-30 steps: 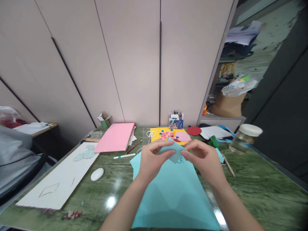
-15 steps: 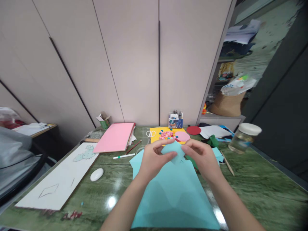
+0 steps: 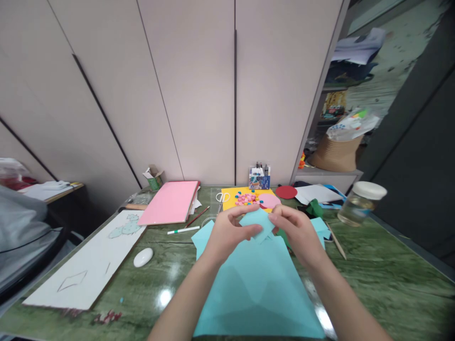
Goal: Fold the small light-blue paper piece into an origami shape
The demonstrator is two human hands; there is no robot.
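Note:
A small piece of light blue paper (image 3: 259, 221) is held up between my two hands. My left hand (image 3: 231, 232) pinches its left side, with the thumb on the near face and the fingers along the top. At the right edge, my right hand (image 3: 295, 227) grips it between thumb and fingertips. The paper has angular edges and looks folded near its bottom. Under my hands a large light blue sheet (image 3: 256, 289) lies on the green table (image 3: 170, 293). Another blue paper piece (image 3: 202, 235) sticks out beside my left wrist.
Pink folder (image 3: 170, 203), white drawing sheet (image 3: 95, 255), white oval object (image 3: 143, 257) and a marker (image 3: 183, 230) lie left. Scissors (image 3: 222, 197), pink and blue bits on yellow paper (image 3: 230, 204) and a pen box (image 3: 259, 179) are behind. A lidded jar (image 3: 360, 206) and pencil (image 3: 337, 241) stand and lie right.
The small blue paper has turned slightly in my fingers, and its lower edge now shows more of a fold. Both hands stay in nearly the same place.

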